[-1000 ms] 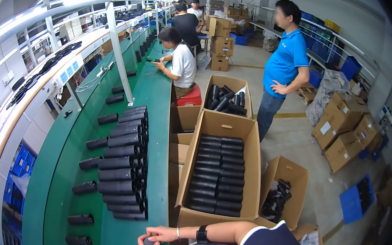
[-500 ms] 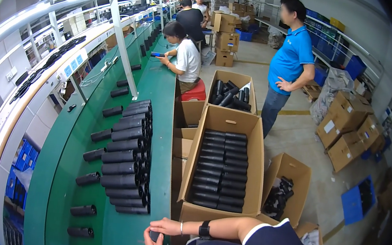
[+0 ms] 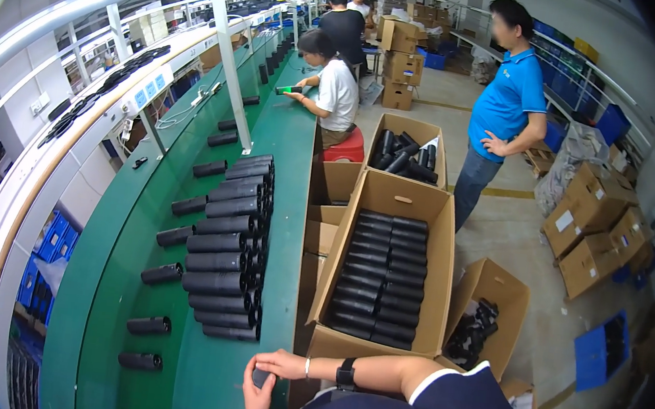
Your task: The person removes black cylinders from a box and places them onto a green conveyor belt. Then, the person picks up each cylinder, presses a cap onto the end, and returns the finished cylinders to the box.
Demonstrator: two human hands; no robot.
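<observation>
My left hand (image 3: 255,398), with a dark band at its wrist, is wrapped round a dark round-ended piece (image 3: 260,376) at the green table's near edge. Across its top lie the fingers of my right hand (image 3: 284,364), closed against the same piece. Only the end of it shows between my fingers; the rest is hidden. Just beyond my hands, a stacked pile of black tubes (image 3: 219,263) lies sideways on the table. To the left, a row of single black tubes (image 3: 149,324) lies spaced out along the green strip.
Right of the table stands an open cardboard box (image 3: 327,284) with black tubes in two columns. A smaller carton (image 3: 510,304) holds dark parts. Farther off, a seated co-worker (image 3: 337,98) handles a tube, and a person in blue (image 3: 506,103) stands. A white post (image 3: 230,66) rises from the table.
The whole view has shifted, so most things appear farther right. My hands remain closed on the dark piece. The seated co-worker's tube has changed its angle, and green now shows on it.
</observation>
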